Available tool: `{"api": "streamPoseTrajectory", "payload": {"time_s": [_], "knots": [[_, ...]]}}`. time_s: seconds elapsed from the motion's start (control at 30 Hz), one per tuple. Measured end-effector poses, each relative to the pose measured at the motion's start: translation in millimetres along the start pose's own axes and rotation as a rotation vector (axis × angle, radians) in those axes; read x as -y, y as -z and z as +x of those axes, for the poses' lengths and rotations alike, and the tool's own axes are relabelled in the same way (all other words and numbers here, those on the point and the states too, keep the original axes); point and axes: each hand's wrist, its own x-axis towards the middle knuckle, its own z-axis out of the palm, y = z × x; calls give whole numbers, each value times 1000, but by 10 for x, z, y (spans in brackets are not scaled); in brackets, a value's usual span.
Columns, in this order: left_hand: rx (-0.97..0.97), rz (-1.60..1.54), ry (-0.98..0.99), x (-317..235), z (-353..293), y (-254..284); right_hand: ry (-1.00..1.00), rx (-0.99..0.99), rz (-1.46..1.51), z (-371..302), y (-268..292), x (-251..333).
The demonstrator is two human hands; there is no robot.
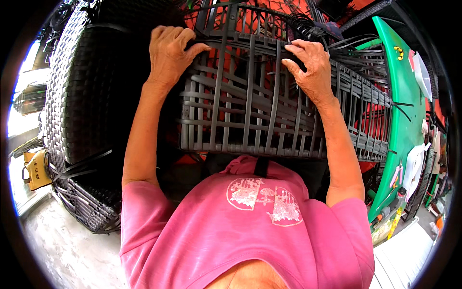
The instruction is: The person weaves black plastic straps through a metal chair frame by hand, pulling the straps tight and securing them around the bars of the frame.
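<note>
A half-woven frame of flat dark grey plastic rattan strips (250,72) lies across in front of my chest, its strips crossing in an open lattice with red showing through. At its upper left corner is my left hand (171,55), fingers curled over the top edge and thumb laid along the strips there. My right hand (312,70) is at the same edge further right. Its thumb and forefinger are apart beside an upright strip, with nothing visible between them. The far sides of the fingers on my left hand are hidden.
Close on the left stands a large, tightly woven dark rattan piece (72,96). A green board (404,111) rises at the right, carrying tools and a white bag (415,166). Loose black strips (305,26) coil behind the frame. A yellow container (38,169) is far left.
</note>
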Motion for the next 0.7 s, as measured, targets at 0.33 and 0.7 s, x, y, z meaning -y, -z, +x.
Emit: {"api": "streamPoseTrajectory", "payload": {"time_s": [0.33,0.7], "knots": [[549,-318,610,387,-306,-63,-65,74,175,-74,-24,-102],[276,-1276,1810,476,-1935,-737,-69,42,156,-117,3,-52]]}}
